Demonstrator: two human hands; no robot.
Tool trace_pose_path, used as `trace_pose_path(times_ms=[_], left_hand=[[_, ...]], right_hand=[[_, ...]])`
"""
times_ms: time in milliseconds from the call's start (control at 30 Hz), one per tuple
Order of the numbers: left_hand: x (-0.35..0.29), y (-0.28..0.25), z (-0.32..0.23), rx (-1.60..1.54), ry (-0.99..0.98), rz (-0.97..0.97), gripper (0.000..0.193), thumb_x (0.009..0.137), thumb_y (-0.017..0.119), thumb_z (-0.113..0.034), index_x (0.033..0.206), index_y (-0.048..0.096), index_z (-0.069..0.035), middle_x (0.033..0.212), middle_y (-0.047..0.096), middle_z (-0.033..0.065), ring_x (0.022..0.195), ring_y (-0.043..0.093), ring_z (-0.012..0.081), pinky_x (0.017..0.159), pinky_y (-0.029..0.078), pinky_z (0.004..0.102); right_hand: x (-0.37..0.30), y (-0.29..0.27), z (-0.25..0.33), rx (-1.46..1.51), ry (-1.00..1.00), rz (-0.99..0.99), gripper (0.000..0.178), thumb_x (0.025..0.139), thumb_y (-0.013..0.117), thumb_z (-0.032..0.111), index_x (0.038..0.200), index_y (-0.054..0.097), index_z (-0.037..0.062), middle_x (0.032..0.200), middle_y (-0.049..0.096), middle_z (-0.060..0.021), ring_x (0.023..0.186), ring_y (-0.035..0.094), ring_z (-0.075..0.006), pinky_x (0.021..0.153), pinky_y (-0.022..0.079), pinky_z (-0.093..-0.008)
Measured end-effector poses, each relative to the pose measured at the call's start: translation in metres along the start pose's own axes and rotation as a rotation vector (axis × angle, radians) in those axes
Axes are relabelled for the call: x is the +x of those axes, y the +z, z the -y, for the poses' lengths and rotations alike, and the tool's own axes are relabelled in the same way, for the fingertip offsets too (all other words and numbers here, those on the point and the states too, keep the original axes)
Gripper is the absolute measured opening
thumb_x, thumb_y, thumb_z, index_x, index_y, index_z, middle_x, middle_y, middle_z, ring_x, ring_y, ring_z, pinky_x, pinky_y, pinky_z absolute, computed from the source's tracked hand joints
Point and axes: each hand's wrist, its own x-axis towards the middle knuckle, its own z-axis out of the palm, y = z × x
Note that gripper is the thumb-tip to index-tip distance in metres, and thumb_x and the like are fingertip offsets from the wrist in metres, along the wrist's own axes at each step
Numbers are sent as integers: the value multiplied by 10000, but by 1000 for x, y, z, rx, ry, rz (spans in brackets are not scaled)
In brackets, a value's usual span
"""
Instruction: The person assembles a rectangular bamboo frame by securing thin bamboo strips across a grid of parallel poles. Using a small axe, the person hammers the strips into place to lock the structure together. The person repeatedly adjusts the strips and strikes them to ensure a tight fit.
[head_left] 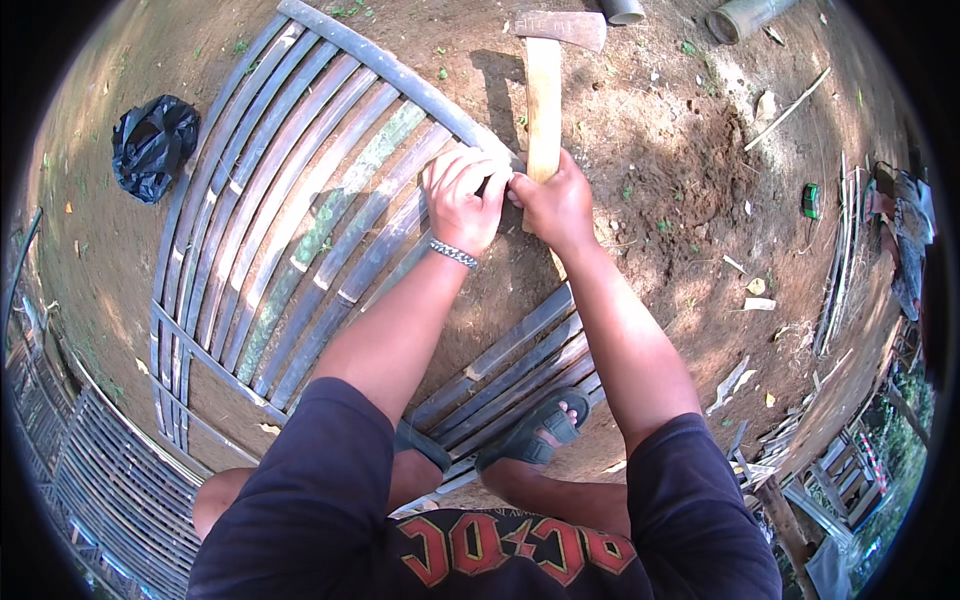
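Observation:
My right hand (560, 205) is wrapped round the wooden handle of an axe (544, 105), whose dark metal head points away from me. The handle's lower end shows below my fist. Touching or nearly touching it, my left hand (466, 195) is closed, its fingers curled at the near right end of the bamboo panel's top rail (400, 78). What those fingers hold is hidden. Split bamboo slats (350, 205) fan out from that rail, down and to the left. A silver chain bracelet (453, 252) circles my left wrist.
Sandalled feet (545, 435) stand on a second set of bamboo slats (500, 370). A black plastic bag (155, 148) lies at left. Bamboo tubes (745, 20) lie far right; a small green object (810, 201) and thin poles (840, 260) are at right, near another person (908, 235).

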Motion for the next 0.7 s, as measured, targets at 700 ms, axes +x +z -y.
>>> trace_pose_path(times_ms=[700], left_hand=[[4,9,-11,141,-115,47,29,827,753,-237,826,777,-221,1000,702,-52,1077,613,232,999,428,433]], right_hand=[[-97,-33,-34,-243,15,8,386,987,650,163,1316,546,-10,988,711,-222,900,722,-361,808,559,-431]])
